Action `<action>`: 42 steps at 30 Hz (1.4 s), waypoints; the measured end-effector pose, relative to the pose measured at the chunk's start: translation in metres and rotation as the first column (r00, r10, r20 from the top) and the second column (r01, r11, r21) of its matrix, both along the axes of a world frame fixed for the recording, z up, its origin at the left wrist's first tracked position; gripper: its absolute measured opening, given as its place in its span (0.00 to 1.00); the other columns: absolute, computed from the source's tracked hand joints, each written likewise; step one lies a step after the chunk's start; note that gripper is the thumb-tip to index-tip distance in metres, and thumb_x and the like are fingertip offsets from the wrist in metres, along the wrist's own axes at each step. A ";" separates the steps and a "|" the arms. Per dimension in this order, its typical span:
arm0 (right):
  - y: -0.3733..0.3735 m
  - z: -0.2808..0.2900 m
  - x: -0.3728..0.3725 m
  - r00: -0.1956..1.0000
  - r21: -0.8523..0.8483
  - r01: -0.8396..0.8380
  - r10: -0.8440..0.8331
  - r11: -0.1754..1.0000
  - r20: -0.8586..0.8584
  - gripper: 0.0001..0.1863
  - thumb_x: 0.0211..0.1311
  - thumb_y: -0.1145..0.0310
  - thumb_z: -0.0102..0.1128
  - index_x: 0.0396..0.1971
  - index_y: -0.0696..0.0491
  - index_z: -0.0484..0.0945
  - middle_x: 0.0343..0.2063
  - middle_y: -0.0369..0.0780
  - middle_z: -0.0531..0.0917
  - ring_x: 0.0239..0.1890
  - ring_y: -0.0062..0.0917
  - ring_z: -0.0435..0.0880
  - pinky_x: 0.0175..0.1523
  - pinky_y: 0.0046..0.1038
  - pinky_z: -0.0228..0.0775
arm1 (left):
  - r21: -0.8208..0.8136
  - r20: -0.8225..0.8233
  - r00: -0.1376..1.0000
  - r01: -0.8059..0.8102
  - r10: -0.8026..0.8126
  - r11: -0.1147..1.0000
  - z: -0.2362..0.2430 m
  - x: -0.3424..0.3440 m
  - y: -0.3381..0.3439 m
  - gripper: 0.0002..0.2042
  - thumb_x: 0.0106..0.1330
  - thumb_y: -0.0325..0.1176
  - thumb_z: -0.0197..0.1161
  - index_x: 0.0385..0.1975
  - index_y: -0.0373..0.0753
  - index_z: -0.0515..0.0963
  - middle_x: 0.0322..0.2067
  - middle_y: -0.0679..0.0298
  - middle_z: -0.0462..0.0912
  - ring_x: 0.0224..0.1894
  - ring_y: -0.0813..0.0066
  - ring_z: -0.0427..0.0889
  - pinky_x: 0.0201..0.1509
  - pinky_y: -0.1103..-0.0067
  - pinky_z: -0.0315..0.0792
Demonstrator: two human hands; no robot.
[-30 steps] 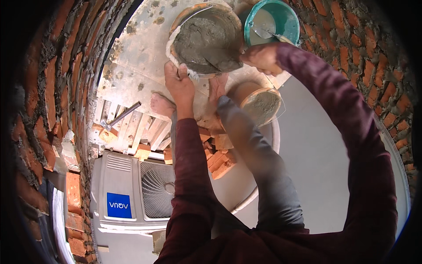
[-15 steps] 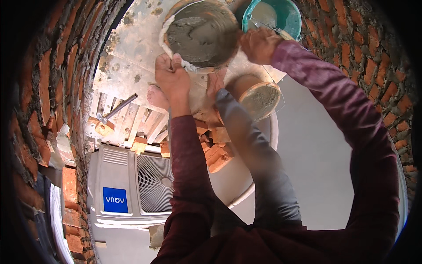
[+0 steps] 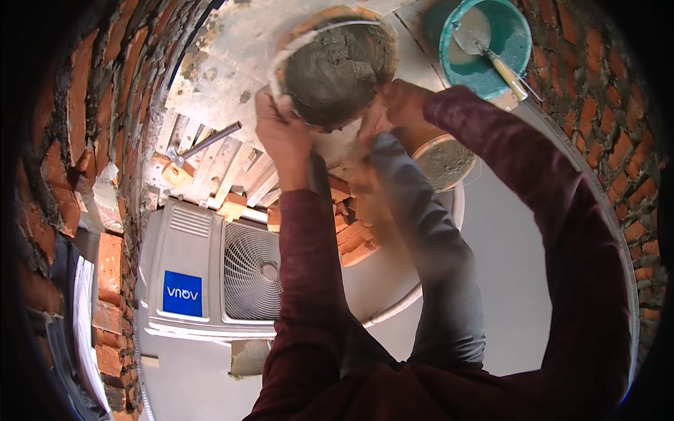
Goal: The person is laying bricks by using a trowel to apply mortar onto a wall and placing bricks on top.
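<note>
My left hand (image 3: 281, 137) is closed on the lower-left rim of a bucket (image 3: 385, 52) filled with grey mortar (image 3: 330, 63). My right hand (image 3: 406, 104), blurred, is bent against the bucket’s lower-right side; what its fingers hold is hidden. To the upper right stands a teal bucket (image 3: 518, 42) with cloudy liquid and a trowel (image 3: 502, 67) with a pale handle resting in it. A smaller orange bucket (image 3: 421, 151) of mortar sits below my right hand, beside my leg and bare foot.
An air-conditioner unit (image 3: 186, 245) lies below left. A hammer (image 3: 203, 140) rests on wooden slats (image 3: 232, 168), beside loose bricks (image 3: 354, 238). Rough brick walls (image 3: 600, 105) curve along both sides. A grey surface (image 3: 512, 281) lies below right.
My right hand has moved down from beside the teal bucket, exposing the trowel handle there. The dark blade seen in the mortar earlier is indistinct now. The teal bucket appears farther right.
</note>
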State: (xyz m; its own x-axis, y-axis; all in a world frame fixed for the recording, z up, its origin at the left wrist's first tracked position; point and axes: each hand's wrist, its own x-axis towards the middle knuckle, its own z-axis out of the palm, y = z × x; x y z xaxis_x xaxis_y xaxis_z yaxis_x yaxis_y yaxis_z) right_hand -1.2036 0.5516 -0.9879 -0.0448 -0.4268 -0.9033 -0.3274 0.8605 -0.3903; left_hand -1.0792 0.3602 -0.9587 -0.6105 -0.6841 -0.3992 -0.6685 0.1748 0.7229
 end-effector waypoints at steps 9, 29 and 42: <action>-0.051 0.000 0.031 -0.597 0.732 0.680 -0.555 0.033 0.579 0.08 0.65 0.63 0.50 0.38 0.50 0.72 0.21 0.28 0.69 0.13 0.12 0.62 0.18 0.18 0.56 | 0.307 0.013 0.979 -0.196 0.202 0.931 -0.018 0.019 -0.032 0.03 0.71 0.28 0.53 0.38 0.36 0.70 0.24 0.71 0.69 0.25 0.85 0.65 0.28 0.85 0.64; -0.059 0.025 -0.046 0.643 -0.176 -0.755 0.766 0.631 -0.014 0.41 0.37 0.75 0.68 0.57 0.67 0.64 0.54 0.49 0.72 0.58 0.39 0.70 0.61 0.28 0.67 | 0.565 0.030 0.973 -0.205 0.228 0.799 -0.006 0.012 -0.010 0.04 0.70 0.26 0.52 0.41 0.37 0.67 0.26 0.72 0.67 0.28 0.88 0.64 0.31 0.86 0.63; 0.001 -0.001 -0.055 0.598 -0.326 -0.800 0.707 0.503 -0.378 0.33 0.37 0.72 0.69 0.49 0.65 0.70 0.52 0.47 0.75 0.42 0.37 0.81 0.48 0.23 0.76 | 0.549 -0.166 0.966 -0.077 0.200 0.832 -0.002 -0.002 0.008 0.06 0.70 0.27 0.52 0.44 0.35 0.68 0.32 0.70 0.71 0.32 0.85 0.67 0.37 0.85 0.64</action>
State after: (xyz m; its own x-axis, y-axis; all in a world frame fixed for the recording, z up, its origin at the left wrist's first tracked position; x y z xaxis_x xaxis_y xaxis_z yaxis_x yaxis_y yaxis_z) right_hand -1.2590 0.5527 -0.9893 0.3511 -0.6956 -0.6267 -0.8689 0.0073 -0.4949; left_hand -1.0813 0.3679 -0.9609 -0.6355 -0.4849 -0.6008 -0.4797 -0.3616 0.7994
